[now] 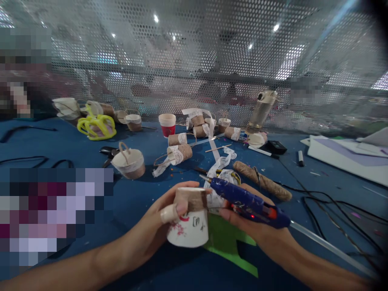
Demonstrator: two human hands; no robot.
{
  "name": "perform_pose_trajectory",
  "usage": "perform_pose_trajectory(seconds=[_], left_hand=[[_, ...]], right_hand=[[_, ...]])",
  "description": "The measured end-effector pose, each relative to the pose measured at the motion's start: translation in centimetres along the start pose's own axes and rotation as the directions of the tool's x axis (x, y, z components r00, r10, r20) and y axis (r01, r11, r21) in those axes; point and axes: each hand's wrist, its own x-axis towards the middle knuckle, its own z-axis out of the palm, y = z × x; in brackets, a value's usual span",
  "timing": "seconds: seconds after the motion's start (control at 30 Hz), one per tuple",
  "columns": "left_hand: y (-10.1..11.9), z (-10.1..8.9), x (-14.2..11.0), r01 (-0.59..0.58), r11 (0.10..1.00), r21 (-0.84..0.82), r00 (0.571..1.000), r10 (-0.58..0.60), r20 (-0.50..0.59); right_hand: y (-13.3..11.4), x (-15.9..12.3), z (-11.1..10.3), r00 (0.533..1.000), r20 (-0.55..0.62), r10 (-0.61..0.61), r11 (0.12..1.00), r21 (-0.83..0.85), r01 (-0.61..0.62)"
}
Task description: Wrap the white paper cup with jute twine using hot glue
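- Paper cup (pixel 188 236): located at front centre, above the blue table (pixel 169 270) and beside a green sheet (pixel 224 238). Its narrower end faces up; a twine band (pixel 197 201) covers the upper part, leaving the printed lower wall bare.
- Left hand (pixel 154 218): grasping the cup from the side, thumb pressed on the twine. A pale sleeve (pixel 168 214) covers part of the thumb.
- Right hand (pixel 262 234): grasping the glue gun (pixel 242 198), with fingertips also appearing to pinch the loose strand (pixel 216 208) that runs from the band.
- Nozzle (pixel 206 178): points left, just above the cup and apart from it. A red lamp on the gun is lit; treat the tip as hot.
- Winding: the step in hand appears to be wrapping twine. Hold the strand taut and level, and seat each turn against the last without overlap.
- Gluing: apply a thin bead ahead of the strand, then press the twine down. Excess glue would likely show between turns.
- Caution: direct the nozzle away from the left fingers while turning the cup.
- Feed: guide the glue stick (pixel 330 246) clear of the black cables (pixel 315 218). The twine roll (pixel 262 182) lies behind the gun.
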Motion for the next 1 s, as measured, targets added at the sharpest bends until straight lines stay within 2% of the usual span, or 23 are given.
perform_pose_trajectory(seconds=[0.07,0.13,0.27,0.43,0.5,0.6,0.77,0.87,1.0], left_hand=[[0.2,-0.1,0.0,-0.004,1.000,-0.003,1.000,0.004,-0.025],[0.2,-0.2,-0.1,0.018,1.000,0.006,1.000,-0.018,0.002],[0.0,-0.1,-0.2,0.123,0.992,0.032,0.979,-0.126,0.163],[-0.1,0.2,-0.5,0.239,0.968,0.082,0.909,-0.252,0.331],[0.2,0.4,-0.7,0.234,0.967,0.098,0.875,-0.253,0.413],[0.6,0.6,-1.1,0.199,0.978,0.069,0.843,-0.207,0.497],[0.6,0.6,-1.7,0.207,0.976,-0.069,0.794,-0.127,0.594],[0.5,0.4,-1.6,0.174,0.976,-0.134,0.807,-0.064,0.587],[0.5,-0.2,-1.1,0.089,0.981,-0.173,0.884,0.002,0.468]], right_hand=[[-0.2,0.3,-0.4,0.999,-0.054,-0.005,1.000,-0.020,0.004],[-0.3,0.6,-0.7,0.995,-0.101,0.014,1.000,-0.015,-0.016],[0.5,1.2,-1.3,0.988,-0.142,0.064,0.995,0.086,-0.052],[1.2,1.6,-1.0,0.995,0.007,0.102,0.941,0.323,-0.099],[1.1,1.5,-0.6,0.990,0.076,0.116,0.928,0.347,-0.135],[0.9,1.4,-0.1,0.977,0.127,0.173,0.937,0.284,-0.202],[0.9,1.4,0.1,0.969,0.105,0.223,0.940,0.239,-0.243],[1.2,1.4,0.0,0.968,0.055,0.243,0.944,0.218,-0.249],[1.3,1.3,-0.3,0.976,-0.076,0.202,0.972,0.140,-0.191]])
